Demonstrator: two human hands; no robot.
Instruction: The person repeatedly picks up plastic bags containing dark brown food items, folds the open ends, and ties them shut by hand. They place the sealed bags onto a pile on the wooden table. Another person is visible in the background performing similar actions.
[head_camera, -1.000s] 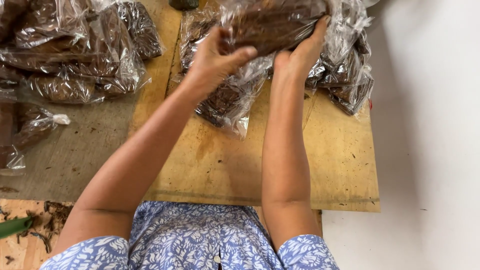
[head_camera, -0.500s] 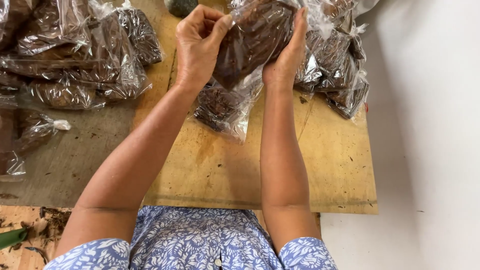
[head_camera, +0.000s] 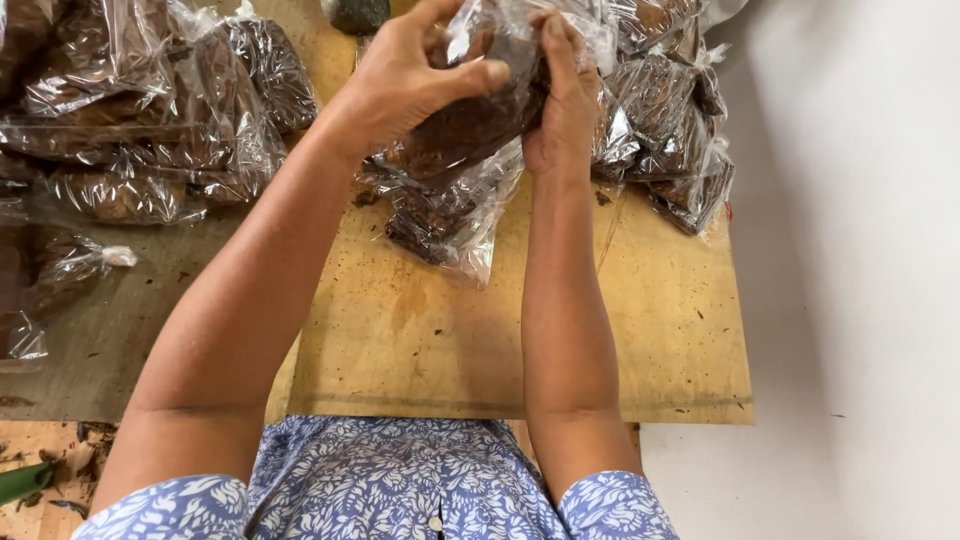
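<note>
I hold a clear plastic bag filled with dark brown material (head_camera: 470, 125) up over a wooden board (head_camera: 650, 350). My left hand (head_camera: 410, 80) grips its left side, thumb pressed across the front. My right hand (head_camera: 560, 95) clasps the right side, fingers curled over the top of the bag. Beneath it another filled clear bag (head_camera: 440, 220) lies on the board.
A heap of similar filled bags (head_camera: 150, 110) covers the grey surface at the left. More filled bags (head_camera: 680, 140) are piled at the board's far right, by a white wall (head_camera: 860, 250). A dark round object (head_camera: 357, 14) sits at the top edge. Brown scraps (head_camera: 70, 460) litter the lower left.
The bag held flat and high a second ago has been turned and drawn closer to me; both hands have shifted their hold and squeezed in around it.
</note>
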